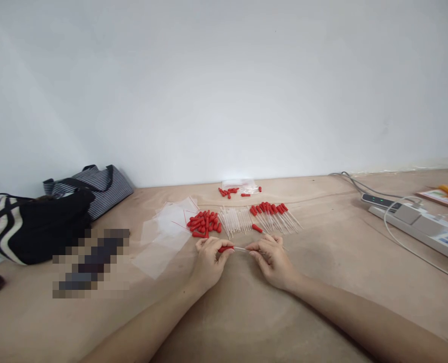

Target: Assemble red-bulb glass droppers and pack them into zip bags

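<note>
Between thumb and fingers, my left hand point(211, 258) pinches a red rubber bulb point(226, 249). My right hand point(269, 259) grips a thin clear dropper tube point(241, 249), whose left end meets the bulb's mouth; how deep it sits I cannot tell. Just beyond my left hand is a pile of red rubber bulbs point(204, 223). A row of bare tubes point(234, 222) lies right of the pile. Farther right, several droppers point(272, 214) have red bulbs on their far ends. One loose red bulb point(257, 228) rests just beyond my right hand.
Clear plastic bags point(163, 229) lie left of the bulb pile. Near the wall are more red bulbs point(229, 192) and small tubes point(249, 190). A power strip point(420, 222) with cables is on the right, and a striped bag point(99, 189) and a black bag point(46, 229) on the left.
</note>
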`<state>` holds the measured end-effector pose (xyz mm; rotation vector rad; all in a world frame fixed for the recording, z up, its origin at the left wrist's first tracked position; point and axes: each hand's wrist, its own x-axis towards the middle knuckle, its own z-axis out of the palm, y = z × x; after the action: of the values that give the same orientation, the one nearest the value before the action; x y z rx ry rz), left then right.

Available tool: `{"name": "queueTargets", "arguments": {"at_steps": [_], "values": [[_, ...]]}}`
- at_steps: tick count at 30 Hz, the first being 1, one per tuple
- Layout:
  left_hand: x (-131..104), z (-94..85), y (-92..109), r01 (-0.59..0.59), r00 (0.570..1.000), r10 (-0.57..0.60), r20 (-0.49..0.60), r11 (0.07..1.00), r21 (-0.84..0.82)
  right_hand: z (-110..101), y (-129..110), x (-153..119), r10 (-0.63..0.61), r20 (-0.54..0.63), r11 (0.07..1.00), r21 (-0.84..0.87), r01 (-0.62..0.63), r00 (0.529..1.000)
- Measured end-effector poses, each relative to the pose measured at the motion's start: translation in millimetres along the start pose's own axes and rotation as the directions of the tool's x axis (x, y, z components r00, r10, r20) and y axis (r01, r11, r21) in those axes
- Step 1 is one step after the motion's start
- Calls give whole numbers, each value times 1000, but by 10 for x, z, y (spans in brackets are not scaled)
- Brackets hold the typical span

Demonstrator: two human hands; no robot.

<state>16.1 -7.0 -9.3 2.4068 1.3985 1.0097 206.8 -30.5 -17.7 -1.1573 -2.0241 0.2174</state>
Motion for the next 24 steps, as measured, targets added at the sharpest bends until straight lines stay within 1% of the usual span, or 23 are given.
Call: {"name": "queueTargets", "arguments": {"at_steps": [4,9,14,17,20,24], "values": [[-2,12,-15,66,998,-65,6,995,-79,17,-11,-15,-44,-19,998,-45,43,999],[9,13,-30,64,998,-63,13,983,-172,12,-9,-10,-93,-25,992,-87,90,995],[10,-29,-10,62,995,-40,94,965,-254,-17,34,22,-156,-19,983,-97,154,988],[10,-40,-3,70,989,-34,141,963,-261,-39,54,33,-210,-14,972,-112,207,978],[6,-23,-1,35,994,-13,110,978,-204,-50,40,31,-228,-7,966,-129,225,974],[-17,0,6,-44,999,47,26,991,-126,-35,-23,39,-141,22,987,-69,143,990]]}}
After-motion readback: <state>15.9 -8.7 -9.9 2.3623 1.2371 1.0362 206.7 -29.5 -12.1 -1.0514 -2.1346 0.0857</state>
